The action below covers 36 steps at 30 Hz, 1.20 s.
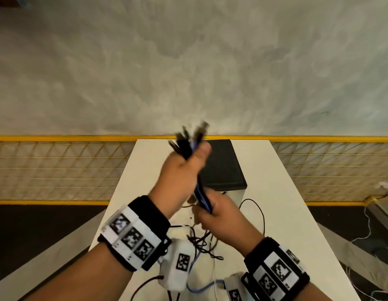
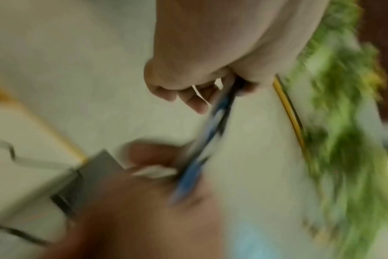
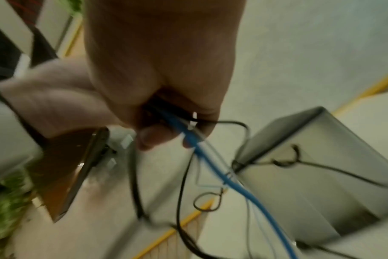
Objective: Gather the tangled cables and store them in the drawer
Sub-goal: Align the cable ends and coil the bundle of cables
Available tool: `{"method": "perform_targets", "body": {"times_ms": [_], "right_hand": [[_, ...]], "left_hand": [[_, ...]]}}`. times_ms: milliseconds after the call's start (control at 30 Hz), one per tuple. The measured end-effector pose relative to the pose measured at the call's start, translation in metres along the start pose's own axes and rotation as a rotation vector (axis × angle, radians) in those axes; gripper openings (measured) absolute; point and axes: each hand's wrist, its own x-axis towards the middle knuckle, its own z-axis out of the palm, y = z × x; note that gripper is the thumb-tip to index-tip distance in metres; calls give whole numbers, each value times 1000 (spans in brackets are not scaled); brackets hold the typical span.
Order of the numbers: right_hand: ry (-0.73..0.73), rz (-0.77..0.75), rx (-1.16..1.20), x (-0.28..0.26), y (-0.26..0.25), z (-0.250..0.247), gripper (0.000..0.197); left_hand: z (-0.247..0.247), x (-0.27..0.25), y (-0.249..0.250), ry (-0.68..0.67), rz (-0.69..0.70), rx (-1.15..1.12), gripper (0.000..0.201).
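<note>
A bundle of black and blue cables (image 1: pixel 198 190) is stretched between my two hands above the white table (image 1: pixel 282 205). My left hand (image 1: pixel 188 157) is raised and grips the upper end, with blurred plug ends sticking out above the fist. My right hand (image 1: pixel 207 208) grips the same bundle lower down. Loose cable tails (image 1: pixel 201 242) hang to the table in a tangle. Behind the hands stands the small drawer unit (image 1: pixel 223 166), black on top. The right wrist view shows the blue cable (image 3: pixel 222 173) leaving my right fist, and the left wrist view shows the blue cable (image 2: pixel 213 126) running down from my left fist.
A yellow mesh fence (image 1: pixel 58 168) runs behind the table on both sides. A thin black wire (image 1: pixel 259 211) loops on the table right of the drawer unit. Thin white wires (image 1: pixel 366 233) lie on the floor at right. The wrist views are blurred.
</note>
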Motion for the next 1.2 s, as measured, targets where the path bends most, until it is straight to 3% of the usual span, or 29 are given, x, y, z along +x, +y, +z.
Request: {"method": "perform_targets", "body": {"times_ms": [100,233,300,367,467,700,800,933,1033,1133,1200], "right_hand": [[44,49,82,-5,9,8,14],[28,-33,4,-2,4,2,18],[28,-52,-1,0,6,-2,19],[1,-28,5,-1,8,-4,26],[-72,66,62,-10,14,-3,20],[-198,279,-7,-46,46,-12,14],[-245,267,-148,-59,52,-28,17],[-316,263,-157,-64,46,-37,16],[-423,279,-227,-68,39,-37,38],[-517,382,-38,-68,31,-38,31],[-578,428,-2,-72,31,-35,41]], "left_hand": [[-8,8,11,-53,-112,-346,43],[-15,-2,-1,-215,-140,-284,32],[-14,-13,-9,-280,-172,-397,24],[-15,-14,-10,-297,-212,-600,28],[-20,-2,-6,-237,-268,-787,41],[-21,-5,-16,-126,-326,-794,43],[-18,-12,-19,-133,-379,-821,44],[-13,-18,-11,-202,-354,-833,45],[-19,-11,5,-221,-299,-866,48],[-21,-7,9,-186,-268,-820,50],[-21,-6,7,-158,-283,-800,50]]}}
